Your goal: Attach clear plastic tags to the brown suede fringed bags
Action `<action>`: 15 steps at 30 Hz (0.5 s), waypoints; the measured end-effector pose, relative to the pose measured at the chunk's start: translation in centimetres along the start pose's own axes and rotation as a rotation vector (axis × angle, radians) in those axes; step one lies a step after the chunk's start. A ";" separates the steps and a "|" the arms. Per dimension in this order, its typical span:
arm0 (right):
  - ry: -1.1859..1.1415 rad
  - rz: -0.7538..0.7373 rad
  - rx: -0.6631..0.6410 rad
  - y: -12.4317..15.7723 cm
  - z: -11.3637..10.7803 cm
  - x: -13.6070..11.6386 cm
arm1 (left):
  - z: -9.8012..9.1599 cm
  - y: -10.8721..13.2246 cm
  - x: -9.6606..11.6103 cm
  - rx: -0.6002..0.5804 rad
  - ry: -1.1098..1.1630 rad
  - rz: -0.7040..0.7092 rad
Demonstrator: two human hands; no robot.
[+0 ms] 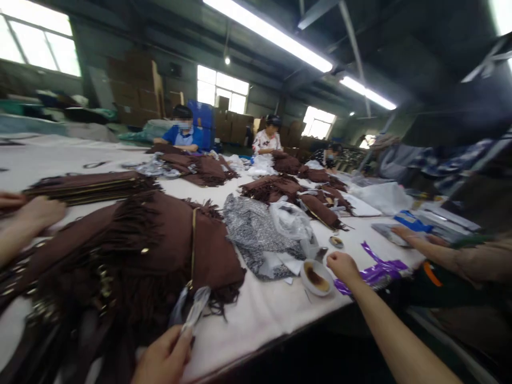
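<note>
My left hand (164, 352) is closed at the bottom, pinching a clear plastic wrapping (198, 301) by the zip end of a brown fringed bag (216, 245). More brown bags with gold zips and metal fittings lie heaped to its left. My right hand (344, 269) is closed in a fist beside a white bowl (317, 278) with brown liquid in it. Whatever its fingers hold, if anything, is hidden. A small greyish piece (321, 254) shows just above the bowl, and I cannot tell whether the hand touches it.
Grey speckled cloth (260, 229) and clear plastic lie behind the bowl. Purple plastic strips (380, 272) lie to the right, near a small dish (336, 242). Another person's hands (38, 213) are at far left, another's hand (406, 234) at right. People sit across the table (256, 320).
</note>
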State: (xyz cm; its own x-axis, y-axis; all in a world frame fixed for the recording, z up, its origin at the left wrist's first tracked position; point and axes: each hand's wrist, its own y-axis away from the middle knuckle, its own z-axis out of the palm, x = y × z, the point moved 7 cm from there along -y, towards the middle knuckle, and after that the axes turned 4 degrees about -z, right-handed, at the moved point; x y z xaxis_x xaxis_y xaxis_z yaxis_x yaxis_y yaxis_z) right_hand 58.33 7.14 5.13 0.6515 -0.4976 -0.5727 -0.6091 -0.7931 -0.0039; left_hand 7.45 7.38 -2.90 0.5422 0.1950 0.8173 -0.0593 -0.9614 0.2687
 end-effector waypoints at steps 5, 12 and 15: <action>-0.285 -0.338 -0.472 8.8 8.6 -10.1 | 0.3 0.5 0.6 0.040 -0.106 0.103; -0.461 -0.285 -0.880 20.1 19.6 -22.0 | 0.0 2.1 1.8 0.124 -0.313 0.300; -0.368 -0.322 -0.937 20.3 22.0 -23.7 | 0.0 2.3 1.6 0.165 -0.351 0.354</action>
State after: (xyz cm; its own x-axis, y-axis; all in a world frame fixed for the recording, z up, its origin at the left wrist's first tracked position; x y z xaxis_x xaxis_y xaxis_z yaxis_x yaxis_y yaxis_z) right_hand 20.52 10.57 0.57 0.4473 -0.2023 -0.8712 0.2633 -0.9012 0.3444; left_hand 8.21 5.51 -1.00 0.7630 -0.1974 0.6155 -0.1723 -0.9799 -0.1006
